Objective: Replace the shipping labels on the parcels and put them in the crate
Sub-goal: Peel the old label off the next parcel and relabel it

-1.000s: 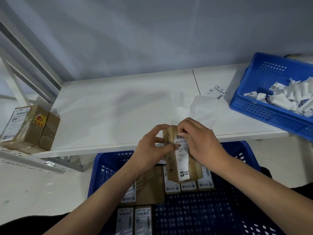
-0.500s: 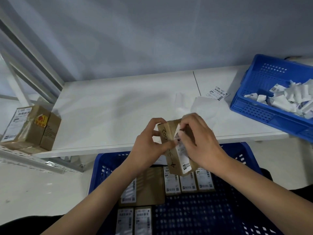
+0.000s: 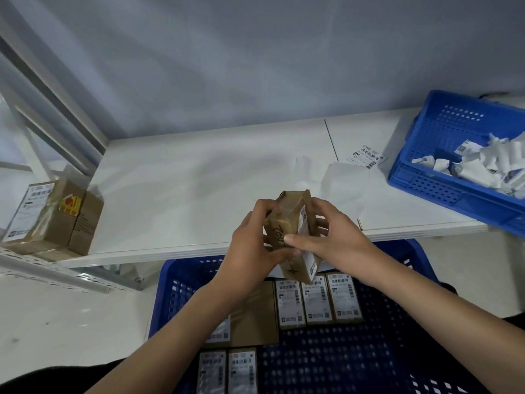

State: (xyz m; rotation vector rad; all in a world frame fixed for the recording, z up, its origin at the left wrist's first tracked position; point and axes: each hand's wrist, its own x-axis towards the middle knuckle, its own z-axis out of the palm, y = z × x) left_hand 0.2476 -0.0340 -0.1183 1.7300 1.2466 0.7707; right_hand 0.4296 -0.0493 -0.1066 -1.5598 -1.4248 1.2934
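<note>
Both hands hold one small brown cardboard parcel (image 3: 292,237) upright and slightly tilted above the front edge of the white bench (image 3: 181,189). The left hand (image 3: 252,243) wraps its curled fingers round the parcel's left side, thumb on the front; the right hand (image 3: 332,237) grips the right side, its thumb pressing across the front face where black handwriting runs down the cardboard. A white shipping label (image 3: 308,251) lies along the parcel's right face, its lower end carrying a printed code. The parcel is glossy with clear tape near its top. Below the hands sits the big blue plastic crate (image 3: 369,351), its floor and walls perforated; flat labelled parcels (image 3: 318,300) lie in a row of three at its far side, touching each other, with two more (image 3: 227,371) at the near left and a larger plain brown box (image 3: 255,317) between. Much of the crate's right floor is bare. On the bench, a loose printed label (image 3: 368,156) and pale sheets of backing paper (image 3: 341,180) lie right of centre, near a second blue crate (image 3: 443,155) holding crumpled white label scraps (image 3: 488,163) and overhanging the bench's right end. At the far left, taped cardboard boxes (image 3: 54,217) with a red and yellow sticker rest on a metal shelf (image 3: 56,271) beside the bench's left edge.
</note>
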